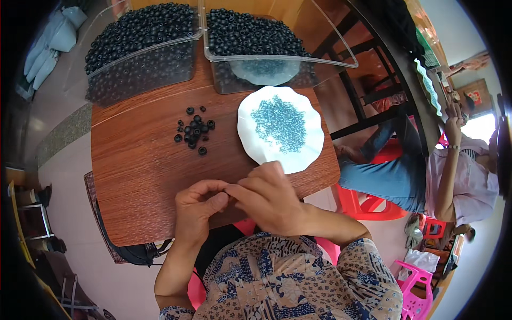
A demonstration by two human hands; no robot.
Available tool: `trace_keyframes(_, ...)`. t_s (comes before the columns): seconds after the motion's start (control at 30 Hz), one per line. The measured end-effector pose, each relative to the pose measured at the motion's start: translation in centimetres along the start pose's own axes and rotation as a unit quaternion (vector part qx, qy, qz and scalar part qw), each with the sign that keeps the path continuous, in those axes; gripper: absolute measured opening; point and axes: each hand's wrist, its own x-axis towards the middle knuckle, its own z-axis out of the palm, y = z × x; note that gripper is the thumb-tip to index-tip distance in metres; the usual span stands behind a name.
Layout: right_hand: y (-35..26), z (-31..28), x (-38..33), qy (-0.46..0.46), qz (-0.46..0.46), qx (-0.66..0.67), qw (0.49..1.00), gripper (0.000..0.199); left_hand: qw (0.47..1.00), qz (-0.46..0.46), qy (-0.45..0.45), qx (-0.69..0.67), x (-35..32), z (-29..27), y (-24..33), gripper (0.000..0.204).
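Close to the table's near edge, my left hand point(198, 207) pinches thumb and forefinger together. My right hand point(273, 200) meets it there, its fingers curled and their tips against the left fingertips. Whatever sits between the fingertips is too small or hidden to make out. Just beyond my right hand stands a white plate point(249, 140) with a wavy rim. On it lies a heap of tiny, clear bluish beads point(280, 122). Left of the plate, a loose cluster of round black beads point(196, 129) with holes rests on the brown wooden table point(138, 176).
Two clear plastic bins of black beads, a left bin point(140, 80) and a right bin point(261, 56), stand along the far edge. At right sits another person point(458, 176) by a dark table, near a red stool point(368, 205). A pink chair point(416, 290) is at lower right.
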Motion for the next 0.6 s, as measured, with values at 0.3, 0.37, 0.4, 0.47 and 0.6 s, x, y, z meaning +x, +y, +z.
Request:
trace_keyframes(0.3,6.5,-3.5,-2.4,0.006,0.170,-0.173,0.970,0.015,0.998,-0.009,0.002,-0.058,0.7,1.2,-1.0,0.019)
trace_keyframes(0.37,6.1,-2.9,-2.0,-0.008,0.173,-0.190,0.967,0.015,0.998,-0.005,0.005,-0.060,0.7,1.3,-1.2,0.019)
trace_keyframes(0.4,6.0,-2.6,-1.7,-0.020,0.176,-0.206,0.962,0.014,0.998,-0.002,0.006,-0.060,0.7,1.3,-1.2,0.019)
trace_keyframes(0.47,6.2,-1.7,-1.8,-0.030,0.178,-0.234,0.955,0.013,0.998,0.000,0.006,-0.061,0.6,1.4,-1.2,0.019)
trace_keyframes(0.6,6.7,-0.3,-1.6,-0.017,0.162,-0.287,0.944,0.012,0.999,0.006,0.002,-0.053,0.6,1.4,-1.2,0.020)
